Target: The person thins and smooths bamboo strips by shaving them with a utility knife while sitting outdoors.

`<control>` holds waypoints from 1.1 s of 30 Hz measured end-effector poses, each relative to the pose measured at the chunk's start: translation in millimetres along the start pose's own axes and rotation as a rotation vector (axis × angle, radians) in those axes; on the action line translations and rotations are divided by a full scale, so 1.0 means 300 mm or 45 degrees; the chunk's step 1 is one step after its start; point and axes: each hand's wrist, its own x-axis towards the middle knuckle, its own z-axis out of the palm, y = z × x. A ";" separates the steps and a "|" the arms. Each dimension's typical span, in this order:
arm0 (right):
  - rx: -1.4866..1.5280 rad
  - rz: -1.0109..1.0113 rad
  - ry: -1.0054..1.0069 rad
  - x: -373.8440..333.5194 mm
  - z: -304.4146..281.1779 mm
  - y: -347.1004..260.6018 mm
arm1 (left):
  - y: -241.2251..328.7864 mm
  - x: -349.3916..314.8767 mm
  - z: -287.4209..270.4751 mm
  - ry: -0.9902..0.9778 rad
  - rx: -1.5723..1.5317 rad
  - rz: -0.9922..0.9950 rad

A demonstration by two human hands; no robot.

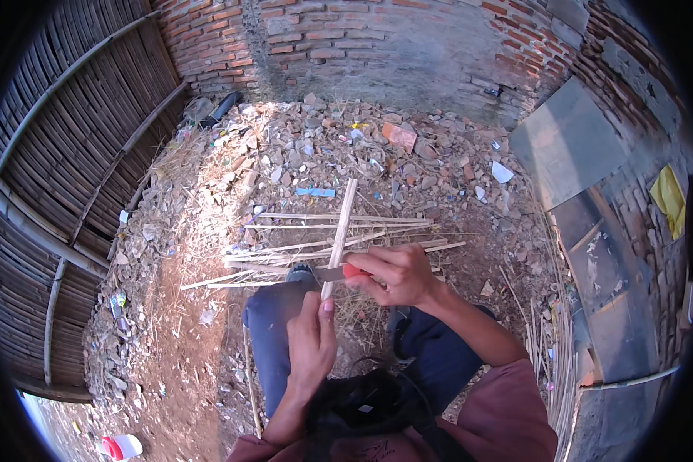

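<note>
My left hand [313,339] grips the lower end of a pale bamboo strip [342,223] that rises away from me toward the rubble. My right hand [396,273] holds a knife with a red handle [354,270]; its grey blade [328,273] lies across the strip just above my left thumb. Both hands are over my knees, which are in dark blue trousers [273,323]. Several cut bamboo strips [323,246] lie side by side on the ground just beyond the knife.
Broken bricks and rubble [339,146] cover the ground up to a brick wall [362,38]. A woven bamboo fence [61,154] stands at left. Grey boards [570,138] lean at right, with thin sticks [550,346] beside them. A red-and-white container [122,446] lies lower left.
</note>
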 end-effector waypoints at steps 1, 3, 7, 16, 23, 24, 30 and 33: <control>-0.002 0.003 0.000 0.004 -0.004 0.007 | 0.001 0.000 0.000 -0.004 -0.001 0.000; -0.046 0.017 0.008 0.018 -0.012 0.027 | 0.005 -0.001 -0.002 -0.024 -0.029 -0.043; -0.096 0.265 0.173 0.039 -0.025 0.086 | -0.013 -0.008 -0.016 -0.045 -0.011 -0.087; 0.131 0.775 0.477 0.052 -0.160 0.239 | -0.097 -0.039 -0.031 -0.124 0.045 -0.131; 0.292 0.373 0.127 0.013 -0.065 0.140 | -0.090 -0.012 -0.037 -0.183 -0.110 -0.128; 0.297 0.371 0.124 0.009 -0.049 0.117 | -0.090 -0.010 -0.037 -0.255 -0.198 -0.178; 0.198 -0.077 0.039 -0.001 0.030 0.034 | -0.061 -0.001 -0.047 -0.386 -0.622 -0.333; 0.191 -0.036 -0.001 -0.009 0.023 0.038 | -0.060 0.003 -0.070 -0.448 -0.557 -0.408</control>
